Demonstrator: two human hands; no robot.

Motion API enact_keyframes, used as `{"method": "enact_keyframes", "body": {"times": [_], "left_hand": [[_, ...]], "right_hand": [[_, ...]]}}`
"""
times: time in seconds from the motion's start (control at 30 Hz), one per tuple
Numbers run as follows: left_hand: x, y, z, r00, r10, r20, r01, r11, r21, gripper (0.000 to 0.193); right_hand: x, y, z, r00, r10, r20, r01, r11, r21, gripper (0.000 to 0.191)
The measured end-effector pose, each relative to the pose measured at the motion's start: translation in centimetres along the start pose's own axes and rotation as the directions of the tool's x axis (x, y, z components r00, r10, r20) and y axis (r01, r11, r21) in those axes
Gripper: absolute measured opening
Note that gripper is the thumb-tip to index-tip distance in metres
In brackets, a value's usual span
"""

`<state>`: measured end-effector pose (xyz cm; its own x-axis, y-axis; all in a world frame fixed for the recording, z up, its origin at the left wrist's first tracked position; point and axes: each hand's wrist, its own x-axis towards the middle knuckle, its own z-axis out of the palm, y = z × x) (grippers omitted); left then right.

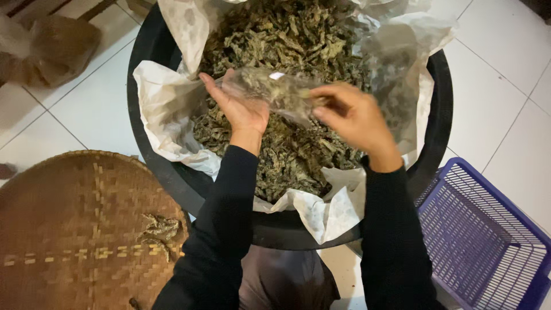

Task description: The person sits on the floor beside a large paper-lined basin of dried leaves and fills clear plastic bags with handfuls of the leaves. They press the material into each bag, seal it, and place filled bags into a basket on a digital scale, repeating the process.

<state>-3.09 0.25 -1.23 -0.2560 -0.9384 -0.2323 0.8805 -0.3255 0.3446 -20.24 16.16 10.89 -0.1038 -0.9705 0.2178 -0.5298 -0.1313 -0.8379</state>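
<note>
from the head camera i look down on a white tiled floor (499,86). the largest thing is a round black tub (431,138), lined with crumpled white paper (163,109) and heaped with dried, dark green leaves (287,155); it fills the upper middle of the view. at the floor's lower left lies a round woven bamboo tray (63,229), with a small clump of the same leaves (159,228) near its right edge. at the lower right sits a purple plastic mesh basket (482,235), just beside the tub's rim. a brownish bag (57,49), blurred, rests at the upper left corner.

over the tub, both black-sleeved arms reach forward. between the hands is a small clear plastic bag (275,92) partly filled with leaves, held above the heap. my left hand (241,106) is open wide, palm up, with the bag's left end lying across its fingers. my right hand (353,117) is closed narrowly, pinching the bag's right end between thumb and fingertips.
</note>
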Motion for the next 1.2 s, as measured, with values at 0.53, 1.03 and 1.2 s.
{"method": "enact_keyframes", "body": {"times": [0.53,1.03,1.2], "left_hand": [[-0.8,2.7,1.1,0.734,-0.489,0.47,0.198,0.817,0.541,0.057],[-0.4,2.0,1.0,0.766,-0.491,0.415,0.24,0.818,0.523,0.038],[0.7,1.6,-0.2,0.447,-0.516,0.73,0.645,0.752,0.137,0.034]], "right_hand": [[-2.1,0.9,-4.9,0.99,0.007,-0.14,0.021,0.981,0.193,0.023],[-0.3,1.0,-2.7,0.955,-0.044,0.294,0.129,0.952,-0.277,0.023],[0.0,-1.6,-3.7,0.925,-0.185,0.333,0.283,0.918,-0.279,0.026]]}}
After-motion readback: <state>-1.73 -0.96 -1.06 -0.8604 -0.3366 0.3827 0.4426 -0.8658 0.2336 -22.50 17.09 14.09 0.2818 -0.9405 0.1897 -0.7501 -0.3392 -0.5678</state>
